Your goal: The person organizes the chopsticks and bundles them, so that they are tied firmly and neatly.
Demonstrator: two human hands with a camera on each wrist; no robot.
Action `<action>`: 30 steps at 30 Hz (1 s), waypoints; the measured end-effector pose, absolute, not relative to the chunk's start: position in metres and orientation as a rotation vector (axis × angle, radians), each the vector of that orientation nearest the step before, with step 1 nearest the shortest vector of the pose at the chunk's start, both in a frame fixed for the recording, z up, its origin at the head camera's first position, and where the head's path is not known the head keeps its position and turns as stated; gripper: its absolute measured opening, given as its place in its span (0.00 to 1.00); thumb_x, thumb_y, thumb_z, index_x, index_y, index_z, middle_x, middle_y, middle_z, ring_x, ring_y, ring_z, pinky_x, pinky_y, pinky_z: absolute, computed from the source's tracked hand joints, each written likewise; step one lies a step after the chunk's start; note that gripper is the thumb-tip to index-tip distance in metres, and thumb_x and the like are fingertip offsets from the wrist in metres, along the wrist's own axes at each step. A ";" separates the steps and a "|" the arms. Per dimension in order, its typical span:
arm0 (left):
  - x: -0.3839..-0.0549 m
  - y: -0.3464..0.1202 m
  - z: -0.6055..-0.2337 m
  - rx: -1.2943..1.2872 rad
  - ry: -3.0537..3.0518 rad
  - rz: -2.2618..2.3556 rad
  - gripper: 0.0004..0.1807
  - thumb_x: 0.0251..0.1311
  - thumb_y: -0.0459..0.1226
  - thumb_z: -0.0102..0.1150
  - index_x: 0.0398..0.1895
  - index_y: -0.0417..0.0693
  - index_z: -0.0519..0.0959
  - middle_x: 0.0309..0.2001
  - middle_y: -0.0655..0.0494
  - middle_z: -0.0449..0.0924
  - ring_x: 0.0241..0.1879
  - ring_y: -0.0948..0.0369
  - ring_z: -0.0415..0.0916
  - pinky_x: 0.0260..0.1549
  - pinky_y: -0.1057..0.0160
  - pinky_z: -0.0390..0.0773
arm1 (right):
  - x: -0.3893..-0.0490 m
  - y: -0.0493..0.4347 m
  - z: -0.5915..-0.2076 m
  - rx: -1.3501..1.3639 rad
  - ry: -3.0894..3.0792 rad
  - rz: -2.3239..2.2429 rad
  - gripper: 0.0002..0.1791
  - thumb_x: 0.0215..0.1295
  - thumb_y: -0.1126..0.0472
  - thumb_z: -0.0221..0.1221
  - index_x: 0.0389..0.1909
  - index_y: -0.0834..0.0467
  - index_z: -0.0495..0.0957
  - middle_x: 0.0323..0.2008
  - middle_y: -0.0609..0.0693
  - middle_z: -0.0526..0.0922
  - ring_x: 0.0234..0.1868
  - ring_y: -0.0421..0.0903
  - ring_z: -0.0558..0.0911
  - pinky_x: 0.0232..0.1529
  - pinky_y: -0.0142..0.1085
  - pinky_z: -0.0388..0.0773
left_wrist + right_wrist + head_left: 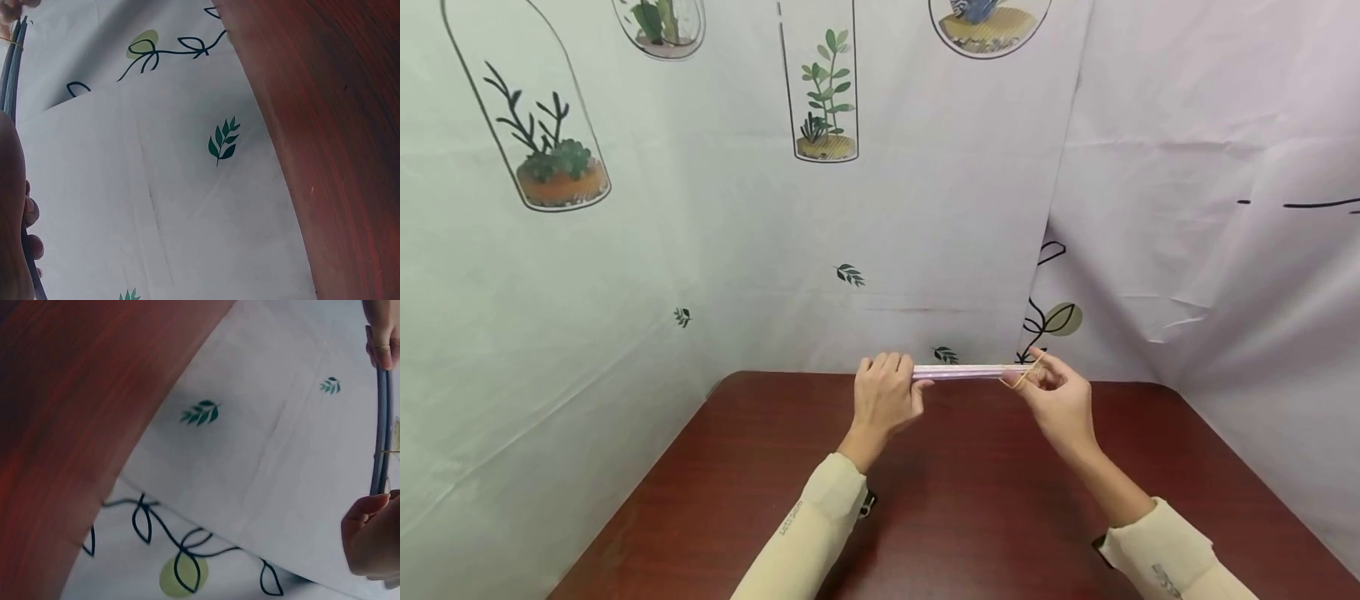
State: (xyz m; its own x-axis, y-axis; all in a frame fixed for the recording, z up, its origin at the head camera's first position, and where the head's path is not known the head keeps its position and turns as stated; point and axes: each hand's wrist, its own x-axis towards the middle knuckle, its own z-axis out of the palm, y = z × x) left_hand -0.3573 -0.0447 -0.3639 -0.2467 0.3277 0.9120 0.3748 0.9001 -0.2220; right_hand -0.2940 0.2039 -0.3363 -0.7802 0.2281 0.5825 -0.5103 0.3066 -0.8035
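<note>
The left hand [883,396] grips the gathered sticks [958,372]. At their free end, the right hand [1063,404] stretches a rubber band [1017,385], seemingly not yet fastened.

We've got a dark red-brown table [977,500] w/ rounded corners & a whitish cloth [752,242] behind it. On the cloth we see printed jars [826,100] w/ plants up top, sm. green sprigs [850,275] lower, plus a black-line vine [1042,331] w/ a green spot [1070,321] nr the far edge.

Arms [811,533] reach forward, left fingers [890,364] curled, right fingers [1057,365] bent
</note>
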 end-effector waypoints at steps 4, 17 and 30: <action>-0.357 -0.045 -0.363 -0.514 -1.845 -0.038 0.27 0.66 0.58 0.39 0.20 0.48 0.69 0.19 0.55 0.69 0.22 0.55 0.72 0.26 0.56 0.68 | -0.295 0.203 -0.334 0.112 -1.990 1.649 0.32 0.58 0.56 0.71 0.60 0.67 0.75 0.20 0.36 0.80 0.23 0.33 0.70 0.29 0.27 0.66; -0.356 -0.046 -0.363 -0.567 -1.808 -0.036 0.28 0.70 0.57 0.35 0.19 0.48 0.68 0.18 0.56 0.66 0.21 0.56 0.70 0.29 0.56 0.71 | -0.316 0.217 -0.320 0.402 -2.401 1.732 0.19 0.61 0.55 0.67 0.48 0.63 0.84 0.39 0.44 0.84 0.36 0.37 0.79 0.37 0.33 0.76; -0.356 -0.048 -0.366 -0.565 -1.806 -0.066 0.27 0.69 0.57 0.38 0.19 0.48 0.67 0.19 0.56 0.66 0.21 0.57 0.69 0.28 0.57 0.71 | -0.320 0.227 -0.318 0.850 -2.275 1.434 0.22 0.51 0.67 0.73 0.50 0.63 0.84 0.48 0.51 0.77 0.47 0.39 0.76 0.44 0.28 0.74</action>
State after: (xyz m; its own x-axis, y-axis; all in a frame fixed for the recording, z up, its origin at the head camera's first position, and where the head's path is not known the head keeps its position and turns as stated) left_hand -0.3562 -0.0477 -0.3655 -0.1999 0.3418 0.9183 0.4083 0.8810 -0.2390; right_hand -0.3204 0.2274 -0.3179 -0.7718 -0.3135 0.5532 -0.6343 0.3188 -0.7043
